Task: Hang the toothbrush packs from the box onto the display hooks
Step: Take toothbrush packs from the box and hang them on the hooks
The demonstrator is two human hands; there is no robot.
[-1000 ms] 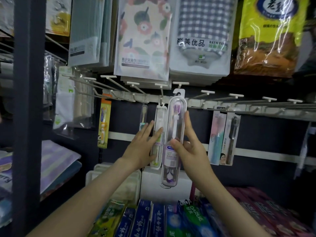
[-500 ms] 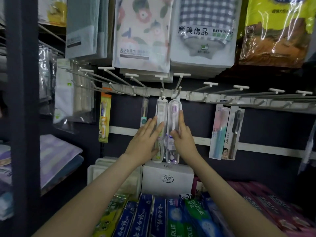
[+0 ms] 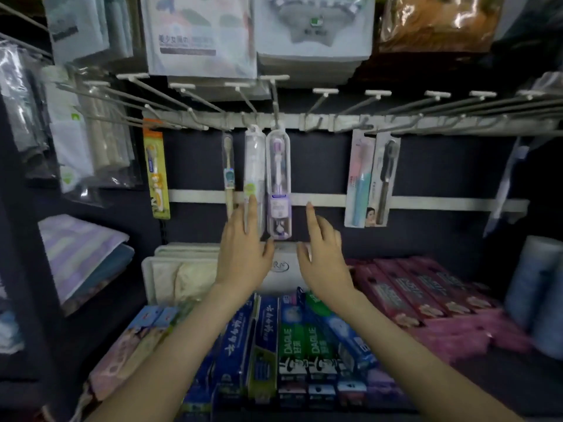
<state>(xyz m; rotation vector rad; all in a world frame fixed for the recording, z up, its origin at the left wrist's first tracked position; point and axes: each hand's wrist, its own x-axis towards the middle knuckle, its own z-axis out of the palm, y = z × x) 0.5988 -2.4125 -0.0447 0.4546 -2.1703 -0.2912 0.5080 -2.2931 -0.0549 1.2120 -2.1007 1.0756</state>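
Observation:
A clear toothbrush pack with a purple brush [image 3: 278,184] hangs from a display hook [image 3: 275,99] on the white rail [image 3: 335,122]. Beside it on the left hangs a white-green pack [image 3: 254,172]. My left hand [image 3: 243,254] is open, and its straight fingers reach up to the bottom of the white-green pack. My right hand [image 3: 323,257] is open just right of the purple pack, apart from it and holding nothing. A white box [image 3: 281,269] stands on the shelf behind both hands, mostly hidden.
More hooks stick out along the rail, several bare. An orange pack [image 3: 157,169], a thin brush [image 3: 228,175] and two carded brushes [image 3: 371,181] hang there. Toothpaste boxes [image 3: 292,339] fill the shelf below. Towel packs [image 3: 201,35] hang above. Folded towels [image 3: 82,254] lie at the left.
My right hand slid the purple pack back along its hook, let go of it and drew down and to the right. My left hand dropped lower. The view tilted downward.

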